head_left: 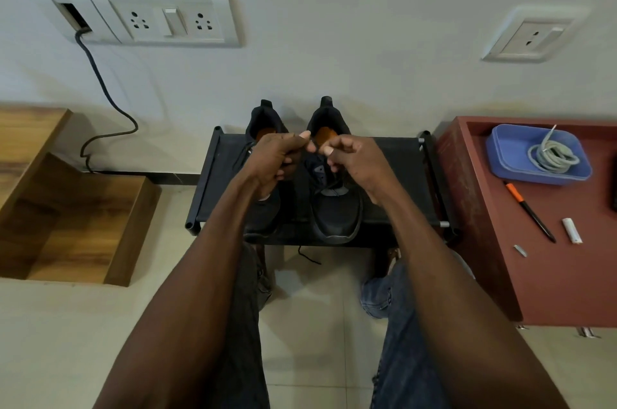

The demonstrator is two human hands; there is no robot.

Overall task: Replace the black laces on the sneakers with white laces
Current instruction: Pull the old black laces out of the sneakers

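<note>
Two black sneakers with orange insoles stand side by side on a low black rack (pixel 394 174), heels toward the wall. The right sneaker (pixel 337 211) shows its toe and loosened black lace (pixel 334 188); the left sneaker (pixel 263 121) is mostly hidden behind my arm. My left hand (pixel 277 158) and my right hand (pixel 347 158) are raised over the shoes, fingers curled and fingertips pinched close together; what they pinch is too thin to see, probably the black lace. A black lace end (pixel 309 256) hangs below the rack's front. White laces (pixel 552 154) lie coiled in a blue tray (pixel 507 154).
The blue tray sits on a red-brown cabinet (pixel 534 275) at right, with an orange-black pen (pixel 531 211), a small white tube (pixel 571 231) and a small metal piece (pixel 520 250). A wooden step unit (pixel 66 208) stands at left. A black cable (pixel 103 91) hangs from the wall sockets.
</note>
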